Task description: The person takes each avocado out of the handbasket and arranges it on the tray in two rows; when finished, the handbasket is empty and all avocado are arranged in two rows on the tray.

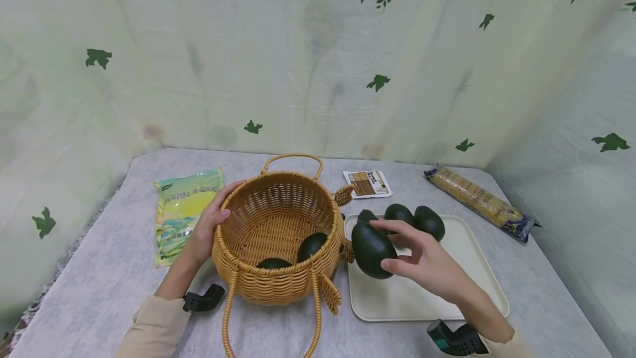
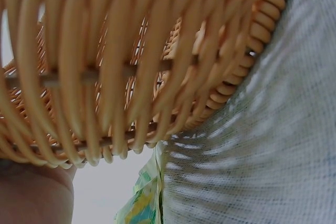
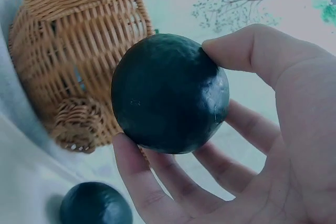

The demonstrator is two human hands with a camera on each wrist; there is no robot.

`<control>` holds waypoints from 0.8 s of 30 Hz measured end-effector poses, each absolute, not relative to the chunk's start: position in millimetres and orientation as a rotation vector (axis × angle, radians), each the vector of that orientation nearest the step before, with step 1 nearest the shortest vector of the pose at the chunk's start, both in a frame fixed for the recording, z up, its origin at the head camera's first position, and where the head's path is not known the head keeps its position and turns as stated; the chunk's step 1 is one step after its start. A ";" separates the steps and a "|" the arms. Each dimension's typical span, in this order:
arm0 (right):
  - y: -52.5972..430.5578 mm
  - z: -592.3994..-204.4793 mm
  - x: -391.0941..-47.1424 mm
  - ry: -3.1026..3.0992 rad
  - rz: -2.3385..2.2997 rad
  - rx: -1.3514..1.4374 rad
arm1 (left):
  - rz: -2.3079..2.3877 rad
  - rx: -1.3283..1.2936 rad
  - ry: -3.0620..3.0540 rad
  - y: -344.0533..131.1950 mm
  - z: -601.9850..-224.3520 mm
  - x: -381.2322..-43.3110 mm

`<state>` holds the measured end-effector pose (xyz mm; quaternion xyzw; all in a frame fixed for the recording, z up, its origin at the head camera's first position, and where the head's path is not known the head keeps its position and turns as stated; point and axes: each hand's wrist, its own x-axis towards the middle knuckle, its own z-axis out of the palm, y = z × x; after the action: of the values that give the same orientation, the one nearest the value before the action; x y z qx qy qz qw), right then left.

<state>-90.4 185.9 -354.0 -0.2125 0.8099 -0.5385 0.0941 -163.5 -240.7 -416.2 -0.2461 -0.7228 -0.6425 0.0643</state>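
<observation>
1. The right grip point(image 1: 431, 263) pinched an avocado point(image 1: 370, 252) just right of the basket point(image 1: 278, 286), above the tray point(image 1: 397, 303); its long axis slanted.
2. The left grip point(image 1: 205, 231), farther from this avocado, held the basket's left rim.

A green-and-yellow packet point(image 1: 186, 217) lies at the left of the grey-topped desk point(image 1: 99, 297), a small white-and-brown packet point(image 1: 369, 184) near the back edge, and a long yellowish pack point(image 1: 478, 201) slantwise at the right. Behind hangs a pale sheet point(image 1: 298, 82) with leafy print.
</observation>
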 end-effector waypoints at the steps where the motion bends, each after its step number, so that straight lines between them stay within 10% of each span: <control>1: 187.4 -356.0 -89.2 2.406 -1.590 -0.611 | -1.942 -0.745 -2.178 -240.8 -416.2 -163.5; 24: 202.8 -404.8 -68.6 2.629 -1.384 -0.557 | -1.936 -0.745 -2.185 -240.5 -415.9 -163.7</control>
<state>-68.6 202.8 -404.8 -0.1840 0.8682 -0.4571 0.0594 -163.7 -240.5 -415.9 -0.2467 -0.7236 -0.6413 0.0645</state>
